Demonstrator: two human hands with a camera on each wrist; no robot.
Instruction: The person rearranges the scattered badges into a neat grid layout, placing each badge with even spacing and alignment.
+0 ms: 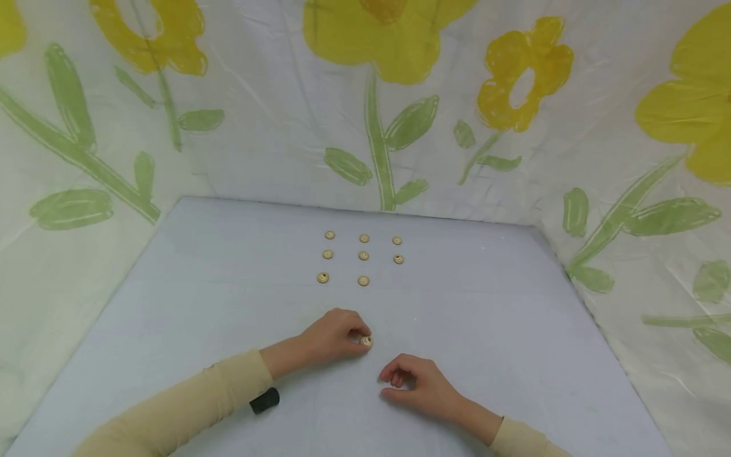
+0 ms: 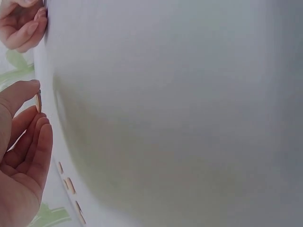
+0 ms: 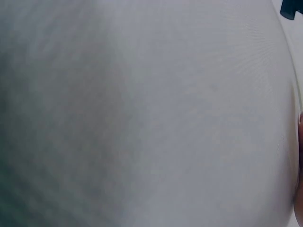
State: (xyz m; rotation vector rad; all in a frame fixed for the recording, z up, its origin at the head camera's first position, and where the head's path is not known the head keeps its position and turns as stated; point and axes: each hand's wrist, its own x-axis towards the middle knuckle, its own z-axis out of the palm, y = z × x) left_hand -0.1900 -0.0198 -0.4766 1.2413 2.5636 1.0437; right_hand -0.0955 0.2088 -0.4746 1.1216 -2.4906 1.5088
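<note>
My left hand (image 1: 337, 336) pinches a small round wooden disc (image 1: 367, 341) between thumb and fingertips, with dark marks on its face. From the left wrist view the disc (image 2: 39, 101) appears edge-on between the fingers. My right hand (image 1: 419, 386) is just right of it, fingers loosely curved and holding nothing. Beyond both hands, several similar discs lie in rows on the table; the front row has a left disc (image 1: 323, 278) and a middle disc (image 1: 363, 280). Only a sliver of the right hand (image 3: 299, 189) enters the right wrist view.
A pale table (image 1: 485, 304) spreads under everything. At its back and sides hangs a white cloth (image 1: 257, 139) painted with yellow flowers and green leaves. Beside the left sleeve is a small black object (image 1: 264, 401), its kind unclear.
</note>
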